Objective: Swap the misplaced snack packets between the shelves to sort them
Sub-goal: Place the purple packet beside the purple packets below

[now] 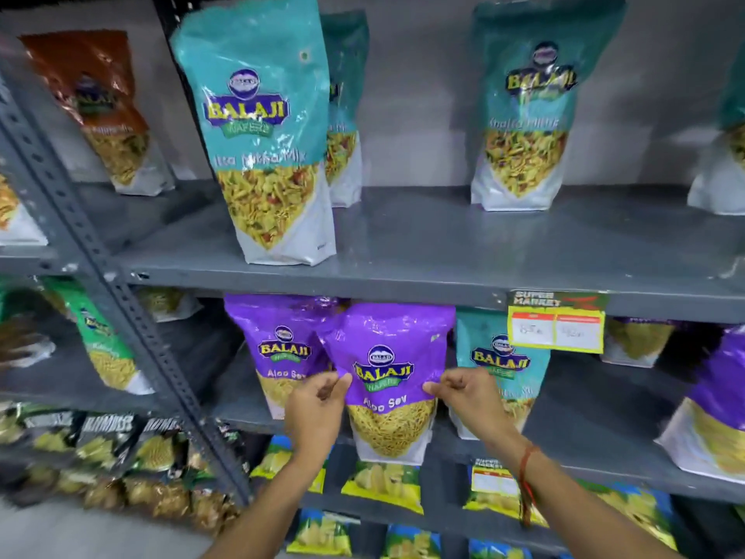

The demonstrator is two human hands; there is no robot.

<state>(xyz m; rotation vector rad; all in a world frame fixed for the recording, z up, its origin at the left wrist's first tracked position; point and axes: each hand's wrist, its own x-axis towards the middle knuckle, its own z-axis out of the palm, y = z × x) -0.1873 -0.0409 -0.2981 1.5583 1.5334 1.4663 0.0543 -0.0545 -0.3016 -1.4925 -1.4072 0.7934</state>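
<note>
Pinching the purple Aloo Sev packet, left hand and right hand grip its edges.

I can't read the price tag, digits too blurred. Teal packet on my lower shelf is half hidden behind the tag and my right hand. Left-bay packets smeared by blur. Purple packet cut by the right edge.

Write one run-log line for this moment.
hands: left hand and right hand pinch purple packet | place: middle shelf | misplaced: teal packet beside it
</note>
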